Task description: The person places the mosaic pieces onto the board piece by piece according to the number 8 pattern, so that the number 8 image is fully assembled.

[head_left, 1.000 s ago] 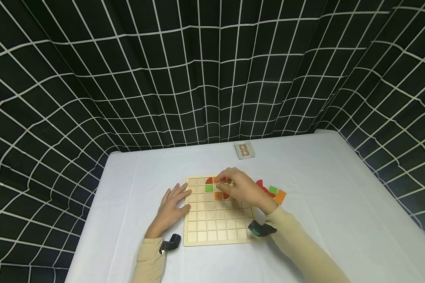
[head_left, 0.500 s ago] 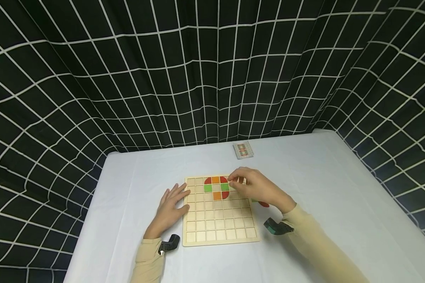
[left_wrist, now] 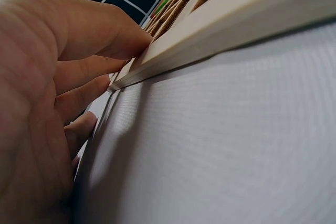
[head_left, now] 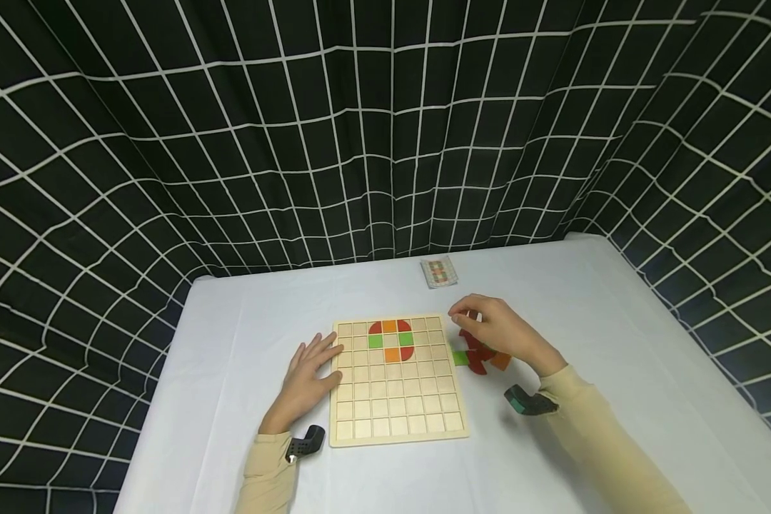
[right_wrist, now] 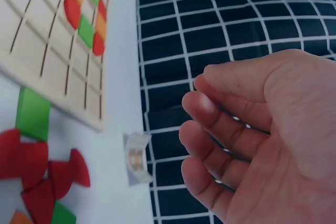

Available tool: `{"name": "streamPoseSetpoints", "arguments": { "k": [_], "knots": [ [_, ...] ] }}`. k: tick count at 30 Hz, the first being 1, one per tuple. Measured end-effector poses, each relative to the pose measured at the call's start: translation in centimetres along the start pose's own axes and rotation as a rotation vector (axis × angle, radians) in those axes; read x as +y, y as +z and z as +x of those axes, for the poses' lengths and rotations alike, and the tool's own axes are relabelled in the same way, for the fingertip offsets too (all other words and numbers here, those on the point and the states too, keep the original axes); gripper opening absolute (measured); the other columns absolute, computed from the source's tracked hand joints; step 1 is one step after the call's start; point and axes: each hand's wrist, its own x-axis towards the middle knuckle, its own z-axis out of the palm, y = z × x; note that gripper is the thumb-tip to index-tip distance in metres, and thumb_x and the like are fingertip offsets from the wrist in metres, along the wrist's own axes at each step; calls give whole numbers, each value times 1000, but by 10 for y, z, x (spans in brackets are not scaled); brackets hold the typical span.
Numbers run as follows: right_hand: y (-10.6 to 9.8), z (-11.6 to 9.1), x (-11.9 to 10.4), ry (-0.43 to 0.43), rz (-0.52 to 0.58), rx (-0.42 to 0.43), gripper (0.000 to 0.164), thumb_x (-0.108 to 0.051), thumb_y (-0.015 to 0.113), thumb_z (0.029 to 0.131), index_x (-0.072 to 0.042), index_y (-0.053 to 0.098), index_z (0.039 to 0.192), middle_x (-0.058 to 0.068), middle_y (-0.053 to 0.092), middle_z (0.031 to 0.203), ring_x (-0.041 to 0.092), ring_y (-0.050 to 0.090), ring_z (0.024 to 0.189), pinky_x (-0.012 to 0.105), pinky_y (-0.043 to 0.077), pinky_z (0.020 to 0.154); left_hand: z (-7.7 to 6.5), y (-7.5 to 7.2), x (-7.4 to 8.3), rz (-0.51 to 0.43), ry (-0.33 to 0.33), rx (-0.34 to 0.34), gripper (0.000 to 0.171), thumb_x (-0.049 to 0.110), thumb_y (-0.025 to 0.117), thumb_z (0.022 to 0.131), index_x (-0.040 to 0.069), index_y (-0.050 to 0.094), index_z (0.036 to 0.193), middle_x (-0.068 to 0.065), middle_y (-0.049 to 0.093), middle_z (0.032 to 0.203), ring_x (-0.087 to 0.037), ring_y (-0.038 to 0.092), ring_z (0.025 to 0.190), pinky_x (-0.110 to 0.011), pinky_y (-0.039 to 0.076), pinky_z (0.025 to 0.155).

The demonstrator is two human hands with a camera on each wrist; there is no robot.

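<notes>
A square wooden grid board [head_left: 398, 410] lies on the table, with red quarter-round, orange square and green square pieces in its upper cells. My left hand [head_left: 308, 378] rests along the board's left edge, fingers spread and thumb touching the rim; the left wrist view shows its fingertips on that wooden edge. My right hand [head_left: 504, 330] hovers over loose pieces right of the board. In the right wrist view its fingers [right_wrist: 197, 135] are loosely bent with nothing between them. Below it lie red quarter-rounds [right_wrist: 39, 187], a green square [right_wrist: 34, 114] and an orange piece [head_left: 501, 361], partly hidden.
A small pile of printed cards or a leaflet [head_left: 439, 273] lies behind the board. The white-covered table [head_left: 244, 314] ends at a dark curtain [head_left: 360, 178] with white grid lines. A black wrist device [head_left: 530, 401] sits on each wrist.
My right hand has moved off the board's upper cells to the right, uncovering the coloured pieces there, and now sits above the loose pieces. My left hand has stayed at the board's edge.
</notes>
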Motion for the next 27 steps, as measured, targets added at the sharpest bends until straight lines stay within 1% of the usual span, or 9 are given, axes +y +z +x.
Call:
{"name": "streamPoseSetpoints", "arguments": {
  "k": [2, 5, 9, 13, 15, 18, 20, 23, 27],
  "knots": [
    [1, 1, 5, 20, -8, 0, 21, -19, 63, 100, -8, 73, 115, 9, 71, 100, 19, 57, 87, 27, 51, 69, 0, 0, 0, -1, -2, -1, 53, 16, 68, 90, 10, 58, 142, -2, 37, 165, -27, 17, 159, -47, -6, 131],
    [3, 3, 12, 65, -16, -22, 25, -21, 62, 100, -5, 72, 117, 8, 70, 99, 20, 56, 89, 28, 51, 68, -1, 0, -1, -2, -5, -1, 53, 17, 68, 90, 10, 58, 142, -1, 37, 165, -27, 16, 159, -46, -5, 131],
    [8, 5, 21, 118, -45, -71, 28, -23, 62, 100, -6, 70, 121, 7, 68, 105, 21, 59, 91, 31, 57, 74, -1, 0, -1, -8, 0, -5, 54, 16, 68, 90, 10, 58, 143, -2, 37, 165, -27, 16, 159, -46, -5, 131],
    [13, 7, 28, 131, -98, -85, 28, -21, 64, 98, -7, 70, 122, 11, 68, 115, 24, 61, 97, 44, 61, 85, -1, 0, 0, -12, 5, -11, 54, 16, 67, 91, 9, 57, 143, -2, 37, 165, -27, 16, 159, -46, -5, 131],
    [15, 8, 31, 135, -150, -67, 30, -22, 64, 97, -7, 70, 122, 13, 67, 121, 28, 60, 103, 51, 59, 92, -1, 0, 0, -10, 2, -14, 54, 16, 68, 91, 10, 57, 143, -2, 37, 165, -27, 16, 159, -46, -5, 131],
    [18, 9, 33, 164, -248, -32, 35, -28, 65, 96, -7, 70, 123, 16, 65, 127, 32, 57, 111, 57, 55, 98, 0, 0, 0, -6, 1, -13, 54, 17, 68, 91, 10, 57, 143, -2, 36, 165, -27, 16, 159, -46, -5, 131],
    [19, 9, 34, 193, -304, -13, 39, -32, 65, 96, -6, 70, 124, 17, 65, 126, 33, 57, 111, 57, 54, 98, 0, 0, -1, -7, 1, -12, 54, 16, 68, 91, 10, 57, 143, -1, 36, 165, -26, 16, 159, -46, -5, 131],
    [21, 10, 35, 229, -360, -14, 46, -37, 66, 95, -4, 69, 127, 18, 68, 120, 33, 58, 104, 55, 53, 95, 1, 0, -2, -9, 1, -11, 54, 16, 68, 90, 10, 58, 143, -1, 36, 165, -26, 16, 160, -46, -5, 131],
    [26, 13, 36, 228, -390, -48, 46, -36, 67, 93, -5, 67, 127, 15, 71, 111, 30, 58, 97, 51, 53, 90, 1, 0, -2, -14, -2, -10, 53, 16, 68, 90, 11, 58, 143, 0, 36, 165, -25, 16, 160, -45, -6, 131]
  ]
}}
